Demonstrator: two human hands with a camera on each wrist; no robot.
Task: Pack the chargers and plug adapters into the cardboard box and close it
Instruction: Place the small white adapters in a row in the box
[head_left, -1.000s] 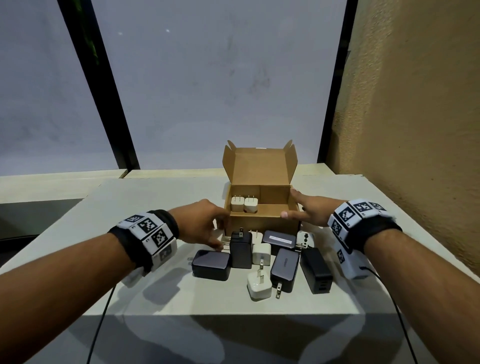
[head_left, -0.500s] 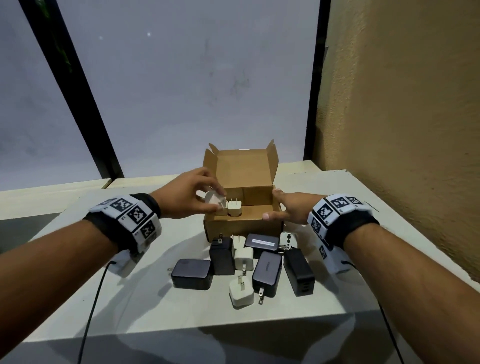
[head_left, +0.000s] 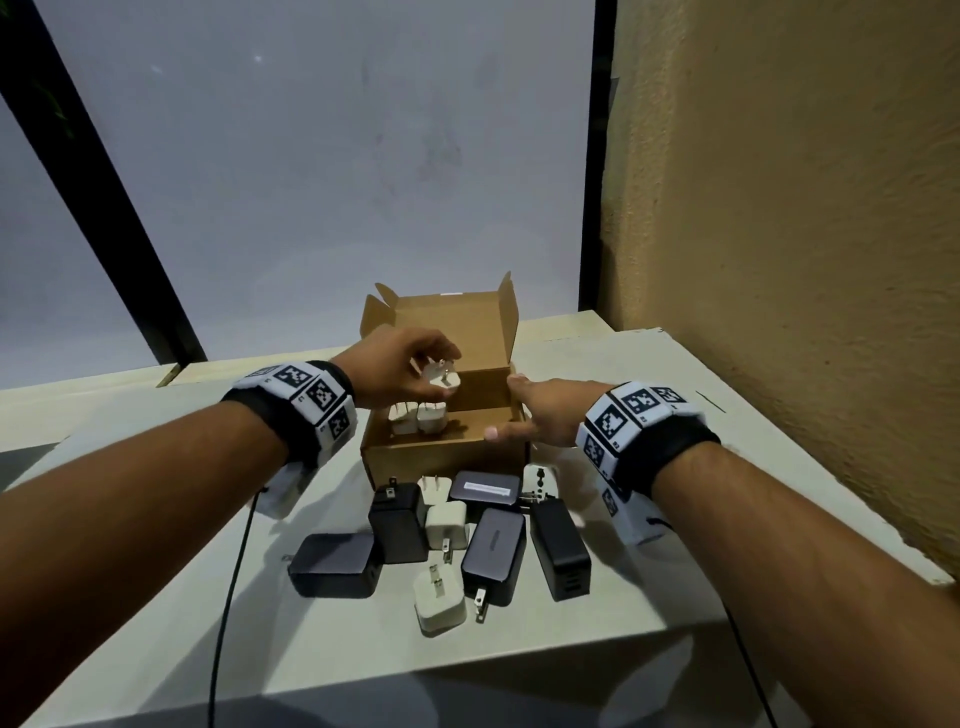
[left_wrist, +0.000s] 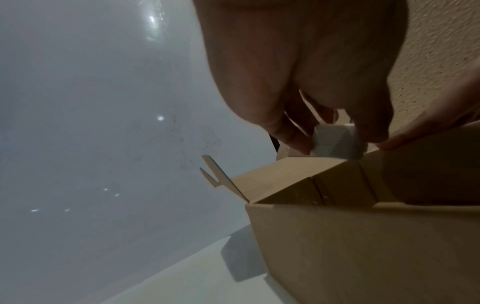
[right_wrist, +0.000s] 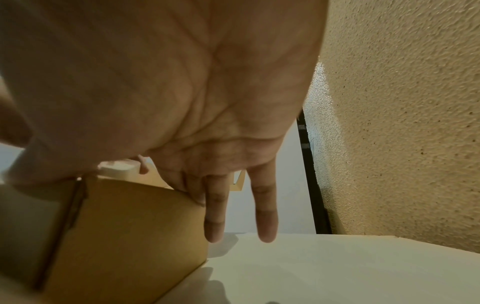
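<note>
The open cardboard box (head_left: 436, 457) stands at the middle of the table, lid upright. Two white chargers (head_left: 418, 418) sit inside at its left. My left hand (head_left: 415, 371) pinches a third white charger (head_left: 441, 378) above the box's left half; the left wrist view shows that charger (left_wrist: 336, 144) between thumb and fingers over the box rim (left_wrist: 311, 164). My right hand (head_left: 530, 410) lies with straight fingers against the box's right wall (right_wrist: 124, 226), fingers (right_wrist: 215, 216) pointing down. Black and white chargers (head_left: 493, 556) lie in front of the box.
A textured tan wall (head_left: 779, 260) rises close on the right. A grey panel with black frames (head_left: 311, 182) stands behind the table. The table's front edge (head_left: 467, 670) is near the loose chargers. Cables (head_left: 223, 597) trail from both wrists.
My left hand picked a white charger from the table beside the box and lifted it over the box's left half. The right hand stayed on the box's right side.
</note>
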